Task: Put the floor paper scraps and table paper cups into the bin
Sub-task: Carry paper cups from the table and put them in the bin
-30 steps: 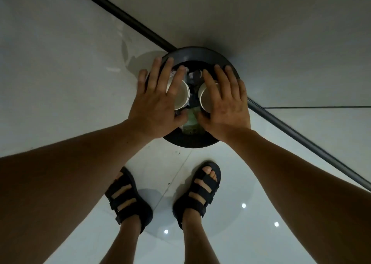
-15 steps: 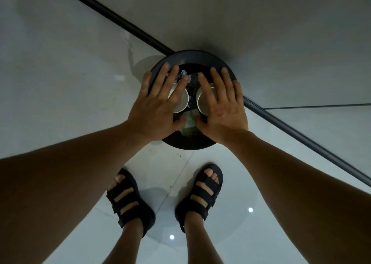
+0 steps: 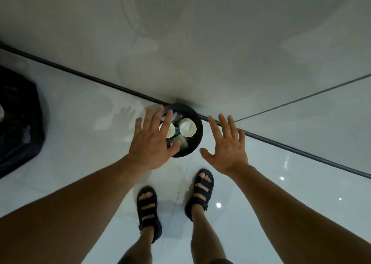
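A round black bin (image 3: 197,123) stands on the white floor against the wall. Two white paper cups sit upright inside it, one on the right (image 3: 187,127) and one on the left (image 3: 170,130), partly behind my fingers. Crumpled paper scraps (image 3: 176,115) and a greenish item (image 3: 181,142) lie around them in the bin. My left hand (image 3: 152,141) hovers above the bin's left side, fingers spread, holding nothing. To the right of the bin, my right hand (image 3: 226,145) is spread and empty.
A dark strip (image 3: 281,145) runs along the foot of the wall behind the bin. A black bag-like object (image 3: 18,123) sits on the floor at far left. My feet in black sandals (image 3: 148,209) stand just in front of the bin.
Both hands have lifted off the two cups and spread apart, the right one moving clear to the right. The cups stay in the bin. The camera has risen, so the bin looks smaller.
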